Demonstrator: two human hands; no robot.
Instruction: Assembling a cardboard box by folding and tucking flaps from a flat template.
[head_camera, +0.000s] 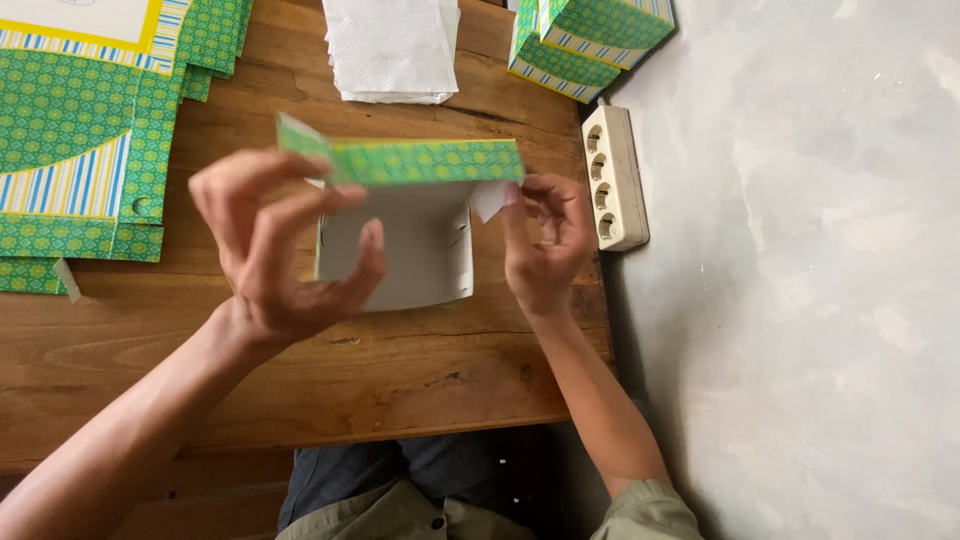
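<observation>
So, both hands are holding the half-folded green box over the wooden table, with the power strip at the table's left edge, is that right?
Not quite: the power strip lies at the table's right edge, not the left, as the head view shows. The rest holds: the left hand and right hand both hold the half-folded green box over the wooden table.
</observation>
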